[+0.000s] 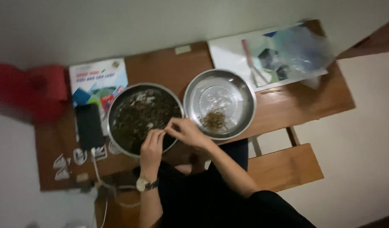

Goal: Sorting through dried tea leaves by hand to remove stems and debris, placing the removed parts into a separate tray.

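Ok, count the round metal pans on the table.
2: a dark-filled pan on the left under both hands, and a shiny pan right of it, touching. None appears hidden.

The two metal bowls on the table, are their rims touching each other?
Touching, as far as the head view shows: the dark-filled bowl and the near-empty bowl meet rim to rim, with no wood showing between them.

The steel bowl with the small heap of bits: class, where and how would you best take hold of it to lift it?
Grip the steel bowl by its flared rim, probably at the right edge, coming from the right. That side is bare, while the dark-filled bowl touches its left rim and both hands crowd the near-left. Pinch with fingers under the lip, keeping it level for the heap.
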